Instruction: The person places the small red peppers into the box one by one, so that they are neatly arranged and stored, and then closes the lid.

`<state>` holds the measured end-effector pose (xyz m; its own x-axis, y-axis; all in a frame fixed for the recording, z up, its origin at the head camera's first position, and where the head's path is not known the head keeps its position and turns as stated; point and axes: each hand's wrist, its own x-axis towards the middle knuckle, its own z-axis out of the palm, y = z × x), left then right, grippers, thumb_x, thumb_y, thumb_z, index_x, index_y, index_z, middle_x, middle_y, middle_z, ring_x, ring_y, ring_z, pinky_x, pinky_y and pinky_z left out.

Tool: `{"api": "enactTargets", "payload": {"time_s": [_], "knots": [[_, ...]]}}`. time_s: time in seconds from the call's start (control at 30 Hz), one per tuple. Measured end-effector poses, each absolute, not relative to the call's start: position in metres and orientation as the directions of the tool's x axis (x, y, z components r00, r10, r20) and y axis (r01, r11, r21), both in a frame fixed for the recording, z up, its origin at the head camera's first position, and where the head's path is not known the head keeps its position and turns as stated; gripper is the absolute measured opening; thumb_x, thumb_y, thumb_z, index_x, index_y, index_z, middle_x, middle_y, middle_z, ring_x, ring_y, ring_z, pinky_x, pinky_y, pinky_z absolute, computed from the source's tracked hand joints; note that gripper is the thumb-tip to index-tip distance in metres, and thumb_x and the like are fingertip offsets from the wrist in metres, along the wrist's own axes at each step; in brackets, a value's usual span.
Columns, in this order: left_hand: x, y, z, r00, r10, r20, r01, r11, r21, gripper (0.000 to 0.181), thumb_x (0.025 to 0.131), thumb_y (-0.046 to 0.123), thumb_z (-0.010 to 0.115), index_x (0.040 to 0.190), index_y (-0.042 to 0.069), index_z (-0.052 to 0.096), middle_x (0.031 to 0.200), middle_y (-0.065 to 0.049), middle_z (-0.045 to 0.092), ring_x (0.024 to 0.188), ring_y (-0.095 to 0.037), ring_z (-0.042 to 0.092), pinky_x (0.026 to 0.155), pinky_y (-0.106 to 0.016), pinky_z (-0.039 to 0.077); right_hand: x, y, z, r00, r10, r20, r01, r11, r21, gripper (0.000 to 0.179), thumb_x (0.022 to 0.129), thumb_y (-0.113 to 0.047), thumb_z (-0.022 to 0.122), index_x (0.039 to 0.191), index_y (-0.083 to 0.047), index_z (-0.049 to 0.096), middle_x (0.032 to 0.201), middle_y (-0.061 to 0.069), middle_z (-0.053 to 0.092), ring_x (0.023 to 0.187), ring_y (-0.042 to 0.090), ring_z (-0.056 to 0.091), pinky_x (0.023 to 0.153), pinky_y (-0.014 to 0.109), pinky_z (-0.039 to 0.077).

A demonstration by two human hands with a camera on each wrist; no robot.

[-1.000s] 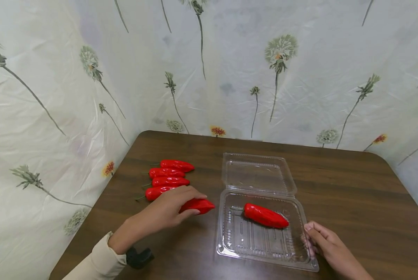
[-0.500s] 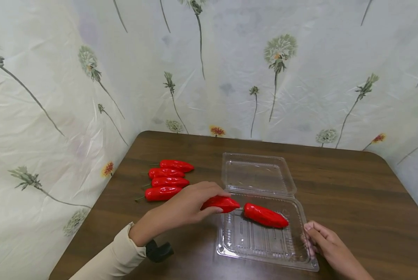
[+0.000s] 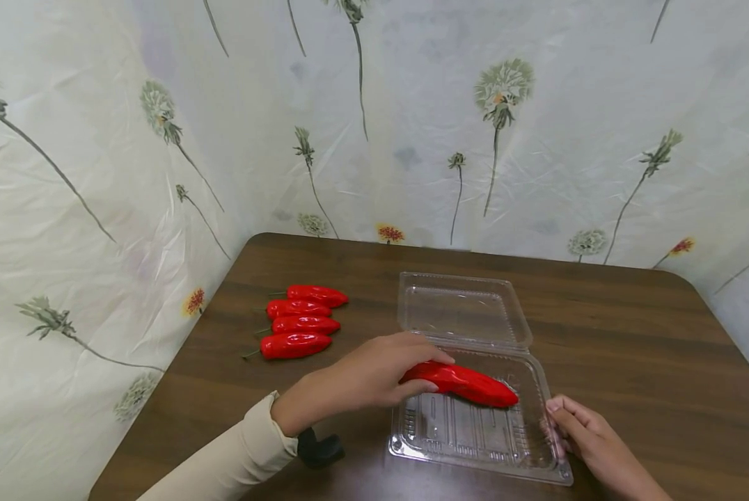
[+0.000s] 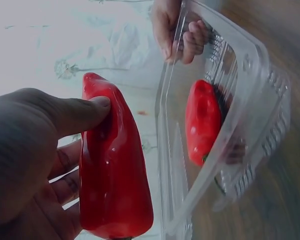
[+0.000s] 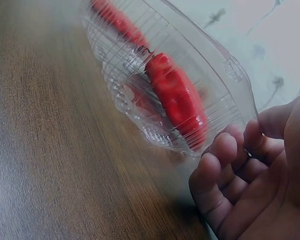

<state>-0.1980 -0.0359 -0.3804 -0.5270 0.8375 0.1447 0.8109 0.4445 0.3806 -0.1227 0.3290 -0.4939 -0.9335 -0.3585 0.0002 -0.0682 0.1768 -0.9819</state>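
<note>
The left hand (image 3: 371, 372) has moved away from the row of 4 peppers (image 3: 296, 346) on the table (image 3: 631, 348), and now it is over the left side of the clear box (image 3: 437, 435). Its fingers are clamped on the held pepper (image 3: 420, 376), with the thumb on 1 side and the other fingers on the other. The right hand (image 3: 584, 435) has stayed put, its thumb and fingers pinching the right edge of the box, maybe to keep it still. The lid (image 3: 468, 309) is open at the back. Another red pepper, the box pepper (image 3: 484, 391), lies at a slant inside. So it looks like the carrying is nearly done, but the letting go is not. Some bits are hard to see. From the head, the 2 peppers by the left hand look like 1 long shape, and I cannot tell if they touch. The left hand hides the held pepper's stem there, and the left wrist view cuts the stem off. In the right wrist view, that pepper is blurry and cut off at the top. How high it is above the box floor is hard to tell.
</note>
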Motion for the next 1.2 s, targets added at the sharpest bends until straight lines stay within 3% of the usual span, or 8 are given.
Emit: {"api": "enactTargets", "payload": {"time_s": [0.47,0.7,1.2], "knots": [[-0.201,0.003,-0.39,-0.461,0.88,0.119,0.855,0.403,0.327,0.043,0.095,0.032,0.071,0.136,0.022,0.061,0.131,0.009,0.063,0.12,-0.005,0.055,0.099,-0.018,0.044,-0.123,0.328,-0.492,-0.934,-0.356,-0.021,-0.048,0.186,-0.981,0.03,0.111,-0.01,0.03,0.098,0.008,0.049,0.08,0.004,0.057,0.059,0.02,0.055,0.051,0.035,0.05],[-0.198,0.021,-0.398,-0.438,0.896,0.079,0.868,0.398,0.298,0.04,0.095,0.03,0.071,0.133,0.02,0.063,0.126,0.007,0.065,0.111,-0.005,0.059,0.093,-0.015,0.046,-0.123,0.327,-0.491,-0.94,-0.338,-0.043,-0.024,0.193,-0.981,0.029,0.111,-0.012,0.032,0.101,0.008,0.05,0.08,0.004,0.056,0.061,0.021,0.054,0.053,0.035,0.052],[-0.195,0.05,-0.418,-0.421,0.907,-0.035,0.889,0.42,0.184,0.041,0.093,0.036,0.072,0.132,0.026,0.063,0.122,0.014,0.064,0.101,0.001,0.059,0.082,-0.014,0.05,-0.123,0.329,-0.491,-0.93,-0.361,-0.071,0.007,0.173,-0.985,0.031,0.112,-0.012,0.03,0.1,0.01,0.048,0.082,0.005,0.057,0.061,0.021,0.056,0.054,0.035,0.051]]}}
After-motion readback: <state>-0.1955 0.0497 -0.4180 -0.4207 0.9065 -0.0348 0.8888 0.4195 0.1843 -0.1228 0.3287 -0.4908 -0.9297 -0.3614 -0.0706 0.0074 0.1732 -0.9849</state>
